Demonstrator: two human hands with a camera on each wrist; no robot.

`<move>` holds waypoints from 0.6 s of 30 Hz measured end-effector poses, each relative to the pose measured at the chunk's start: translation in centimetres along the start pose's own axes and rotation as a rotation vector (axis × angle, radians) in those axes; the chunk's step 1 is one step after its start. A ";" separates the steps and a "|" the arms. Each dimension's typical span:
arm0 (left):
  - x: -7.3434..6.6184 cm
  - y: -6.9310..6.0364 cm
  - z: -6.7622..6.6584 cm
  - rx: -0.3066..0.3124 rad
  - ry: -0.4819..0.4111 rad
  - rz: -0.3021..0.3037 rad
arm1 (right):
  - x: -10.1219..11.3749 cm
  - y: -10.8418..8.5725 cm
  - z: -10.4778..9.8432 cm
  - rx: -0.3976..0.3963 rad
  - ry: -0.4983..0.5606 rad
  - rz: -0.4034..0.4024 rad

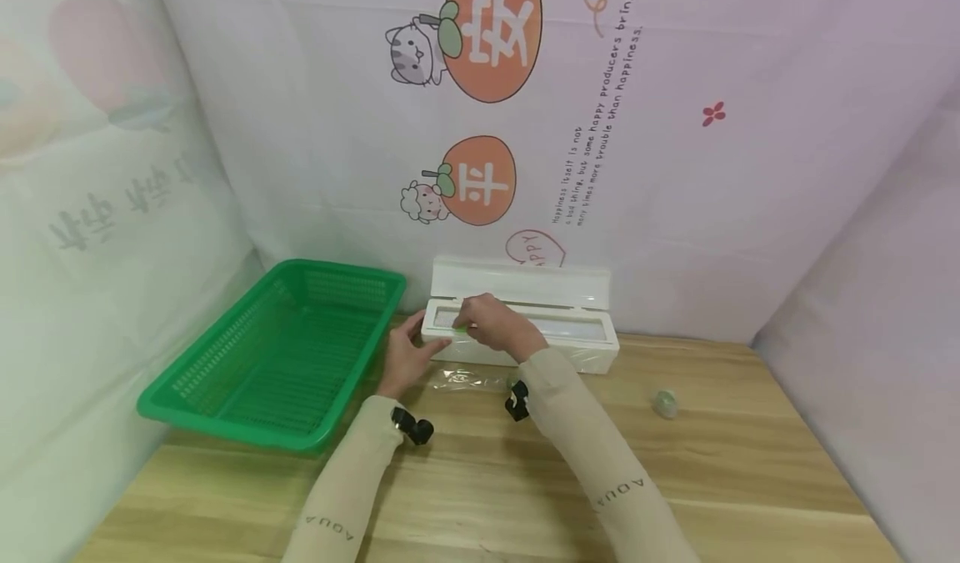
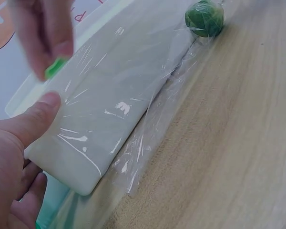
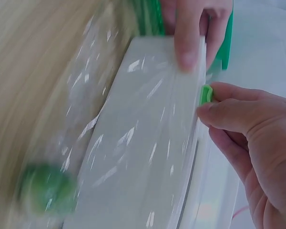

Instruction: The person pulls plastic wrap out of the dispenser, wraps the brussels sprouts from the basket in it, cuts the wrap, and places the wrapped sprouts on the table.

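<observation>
A long white cling film dispenser box stands at the back of the table with its lid raised. My left hand holds its left end, thumb on the front edge and fingers around the end. My right hand pinches a small green slide cutter at the box's top edge, near the left thumb. Clear cling film hangs down the front onto the table. A green Brussels sprout lies at the film, in front of the box; in the head view it is mostly hidden.
A green plastic basket stands to the left of the box. On the table's right side lies a small round pale-green thing, seemingly film-wrapped. Printed cloth walls enclose the wooden table at the back and sides.
</observation>
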State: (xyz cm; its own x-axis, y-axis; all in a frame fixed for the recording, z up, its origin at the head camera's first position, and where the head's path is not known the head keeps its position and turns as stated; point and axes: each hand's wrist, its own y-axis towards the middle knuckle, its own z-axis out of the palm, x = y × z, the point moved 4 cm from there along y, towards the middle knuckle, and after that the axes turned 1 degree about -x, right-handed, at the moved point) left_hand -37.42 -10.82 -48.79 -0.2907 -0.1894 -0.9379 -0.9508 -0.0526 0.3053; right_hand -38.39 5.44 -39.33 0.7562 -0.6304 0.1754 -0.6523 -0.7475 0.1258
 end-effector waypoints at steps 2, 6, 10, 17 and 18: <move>0.0 0.1 -0.1 -0.003 0.010 -0.008 | -0.6 -0.7 -0.2 -0.002 0.009 0.007; 0.1 0.2 -0.1 0.011 0.031 -0.012 | -1.9 -2.3 -0.5 0.008 0.015 0.050; 0.1 0.2 -0.1 0.003 0.042 -0.019 | -3.5 -4.7 -1.2 0.020 0.001 0.100; 0.2 0.0 -0.1 -0.004 0.050 -0.033 | -7.0 -11.0 -3.2 -0.043 -0.025 0.063; 0.2 0.0 -0.1 -0.004 0.048 -0.036 | -7.6 -12.0 -3.4 -0.053 -0.027 0.063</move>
State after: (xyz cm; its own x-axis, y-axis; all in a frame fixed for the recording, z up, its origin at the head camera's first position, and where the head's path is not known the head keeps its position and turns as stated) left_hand -37.41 -10.94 -48.94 -0.2512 -0.2338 -0.9393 -0.9600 -0.0639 0.2726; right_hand -36.54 19.91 -38.83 0.7142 -0.6818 0.1582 -0.6999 -0.6944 0.1669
